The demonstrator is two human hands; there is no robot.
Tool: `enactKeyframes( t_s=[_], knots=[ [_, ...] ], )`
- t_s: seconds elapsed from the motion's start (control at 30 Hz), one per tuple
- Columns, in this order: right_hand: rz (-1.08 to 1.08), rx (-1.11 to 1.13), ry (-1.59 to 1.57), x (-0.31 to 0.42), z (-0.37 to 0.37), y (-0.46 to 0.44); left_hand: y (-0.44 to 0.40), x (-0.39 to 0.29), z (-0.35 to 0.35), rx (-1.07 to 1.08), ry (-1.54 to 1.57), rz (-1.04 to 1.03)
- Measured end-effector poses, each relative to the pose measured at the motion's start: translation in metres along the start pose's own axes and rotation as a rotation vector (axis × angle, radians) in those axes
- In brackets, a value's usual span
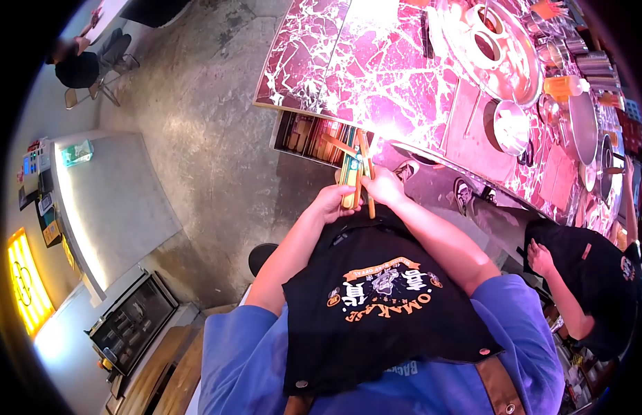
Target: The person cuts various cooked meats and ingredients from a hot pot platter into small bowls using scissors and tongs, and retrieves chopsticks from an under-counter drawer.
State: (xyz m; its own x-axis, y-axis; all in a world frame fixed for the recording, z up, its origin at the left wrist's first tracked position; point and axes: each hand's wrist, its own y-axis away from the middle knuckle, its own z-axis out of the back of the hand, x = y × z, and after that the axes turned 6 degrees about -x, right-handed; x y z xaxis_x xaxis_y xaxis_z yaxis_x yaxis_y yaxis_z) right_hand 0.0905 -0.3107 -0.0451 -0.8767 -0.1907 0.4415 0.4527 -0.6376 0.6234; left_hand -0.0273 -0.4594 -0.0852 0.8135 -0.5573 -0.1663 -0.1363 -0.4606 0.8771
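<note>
My left hand (329, 202) is closed around a bundle of long, thin chopsticks (350, 181), yellow and green along their length. Beside it, my right hand (384, 187) is closed on wooden-coloured chopsticks (366, 155) that stand out lengthwise past the fingers. Both hands are close together in front of my black apron (383, 304). Just beyond them a drawer (283, 138) is pulled out under the counter, with rows of slim, reddish and light sticks or packets in it. Where the bundles overlap, I cannot make out each piece.
The marble-patterned counter (314, 62) carries a large round tray (466, 41), a white bowl (511, 128), a bottle (566, 86) and several metal cups. A person in black (591, 277) stands at the right. Another person (75, 62) sits far left. A grey table (120, 194) stands on the left.
</note>
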Motion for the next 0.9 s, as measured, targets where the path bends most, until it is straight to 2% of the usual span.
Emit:
enactKeyframes(
  t_s=[0.03,0.1,0.13,0.17,0.23,0.3,0.37,0.4,0.43,0.5,0.6,0.63,0.7,0.77,0.83,0.9],
  knots=[
    [0.043,-0.062,0.144,0.014,0.018,0.007,-0.003,-0.001,-0.001,-0.02,-0.017,0.005],
    [0.261,-0.353,0.366,-0.003,0.011,-0.002,-0.007,-0.001,0.001,0.0,-0.003,-0.003],
    [0.31,-0.454,0.35,-0.008,0.003,-0.006,-0.007,-0.002,0.0,-0.014,0.005,0.014],
    [0.309,-0.456,0.351,-0.013,-0.001,-0.014,-0.007,-0.003,-0.002,-0.028,0.013,0.03],
    [0.107,0.03,-0.058,-0.015,0.002,-0.03,-0.008,-0.005,-0.003,-0.036,-0.011,0.03],
    [0.158,-0.021,-0.007,-0.018,0.004,-0.024,-0.008,-0.004,-0.005,-0.05,-0.03,0.033],
    [0.015,0.105,-0.233,-0.017,0.011,-0.011,-0.007,-0.004,-0.003,-0.057,-0.018,0.018],
    [0.089,0.102,-0.284,-0.033,-0.001,-0.013,-0.003,-0.004,-0.005,-0.056,-0.015,0.014],
    [-0.081,0.234,-0.346,-0.009,0.026,0.011,0.002,-0.004,-0.008,-0.088,-0.066,-0.014],
    [-0.117,0.284,-0.6,-0.037,0.008,0.015,0.008,-0.001,-0.01,-0.118,-0.112,-0.043],
    [-0.335,0.325,-0.919,-0.035,0.015,0.03,0.008,0.008,-0.005,-0.077,-0.048,-0.055],
    [-0.337,0.325,-0.919,-0.032,0.014,0.028,0.007,0.011,-0.006,-0.076,-0.046,-0.053],
    [-0.366,0.339,-1.199,-0.017,0.008,0.016,0.003,0.014,-0.008,0.033,0.09,-0.094],
    [-0.402,0.386,-1.283,-0.001,0.007,-0.008,-0.005,0.016,-0.015,-0.113,0.155,-0.113],
    [-0.402,0.153,-1.161,0.012,0.006,-0.024,-0.007,0.018,-0.009,-0.083,0.231,-0.136],
    [-0.379,0.175,-1.088,0.004,0.011,-0.017,-0.002,0.024,-0.009,-0.078,0.274,-0.14]
  ],
)
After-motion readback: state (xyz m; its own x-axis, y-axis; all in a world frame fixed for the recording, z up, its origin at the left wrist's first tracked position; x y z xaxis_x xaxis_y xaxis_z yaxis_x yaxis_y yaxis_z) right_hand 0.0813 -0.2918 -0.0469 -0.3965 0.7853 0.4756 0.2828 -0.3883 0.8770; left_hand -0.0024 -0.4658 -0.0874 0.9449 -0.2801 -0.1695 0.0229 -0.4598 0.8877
